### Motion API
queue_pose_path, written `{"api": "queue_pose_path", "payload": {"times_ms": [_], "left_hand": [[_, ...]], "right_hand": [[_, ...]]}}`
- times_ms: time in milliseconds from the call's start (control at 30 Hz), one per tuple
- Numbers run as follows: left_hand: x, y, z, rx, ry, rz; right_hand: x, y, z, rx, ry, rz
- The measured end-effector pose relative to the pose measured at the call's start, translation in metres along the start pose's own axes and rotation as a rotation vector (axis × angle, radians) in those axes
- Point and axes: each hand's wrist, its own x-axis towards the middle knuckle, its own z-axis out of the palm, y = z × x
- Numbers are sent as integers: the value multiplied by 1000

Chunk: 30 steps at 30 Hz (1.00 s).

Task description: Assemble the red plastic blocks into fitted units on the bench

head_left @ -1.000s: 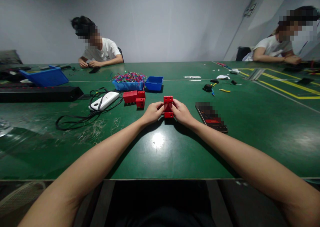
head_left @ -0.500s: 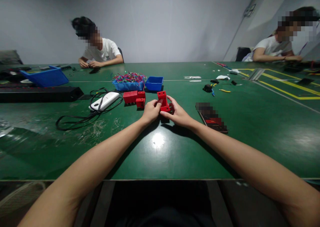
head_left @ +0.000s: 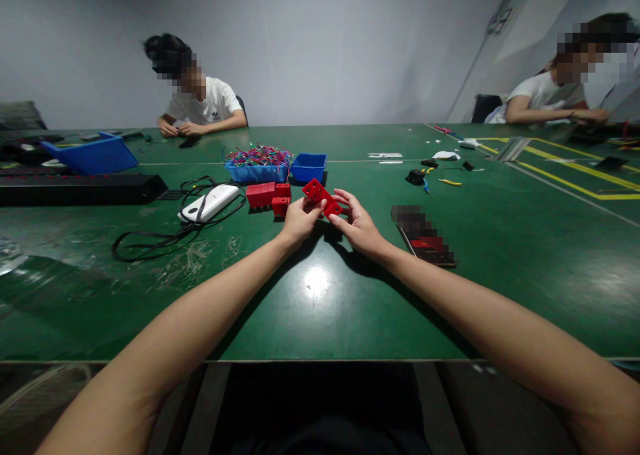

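Observation:
A small red plastic block (head_left: 320, 197) with holes in its face is held tilted above the green table (head_left: 320, 308). My left hand (head_left: 299, 219) grips its left side with closed fingers. My right hand (head_left: 357, 225) pinches its lower right end. Just to the left, several more red blocks (head_left: 269, 195) lie on the table. Behind them stand a blue bin of coloured wires (head_left: 258, 162) and a smaller blue bin (head_left: 309, 167).
A white device (head_left: 209, 202) with a black cable lies at the left, a phone (head_left: 423, 234) at the right. A long black bar (head_left: 75, 188) and a blue tray (head_left: 90, 155) sit far left. Two other people work at the far edge and right corner.
The red block has moved left and tipped from upright to slanted. Both hands shifted slightly left with it and kept hold.

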Motion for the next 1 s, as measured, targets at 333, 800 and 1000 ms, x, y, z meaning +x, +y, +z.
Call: {"api": "queue_pose_path", "payload": {"times_ms": [333, 800, 1000], "left_hand": [[-8, 12, 2, 65, 25, -74], [-10, 12, 2, 210, -50, -50], [-6, 6, 0, 224, 168, -86]], "right_hand": [[2, -7, 2, 74, 151, 106], [10, -2, -3, 172, 414, 192], [12, 2, -6, 187, 405, 227]]}}
